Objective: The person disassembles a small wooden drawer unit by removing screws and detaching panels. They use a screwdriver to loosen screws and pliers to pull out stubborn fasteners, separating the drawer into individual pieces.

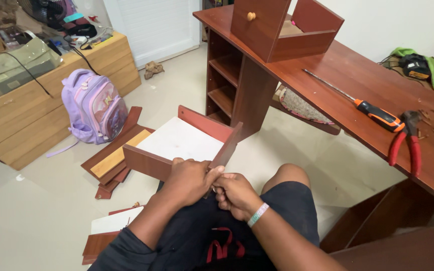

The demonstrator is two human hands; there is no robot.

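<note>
Left hand point(189, 179) wrapped over near corner of half-built drawer box point(184, 145), fingers closed on side panel edge. Right hand point(233, 193) just beside, fingers pinched shut on something small, cannot tell what. Drawer box resting on lap, tilted, white bottom panel up.

Risks, as judgement:
- box sliding off knee if grip loosens
- pinched skin at corner joint
- loose panels point(111, 160) on floor: tripping
- further, screwdriver point(362, 106) and red pliers point(405, 143) on counter point(357, 75), near edge, could roll down.

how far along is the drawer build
One finished drawer with a knob sits on the desk. A second drawer, open and without a front, rests on the lap, left hand and right hand at its corner. Loose panels wait on the floor.
</note>
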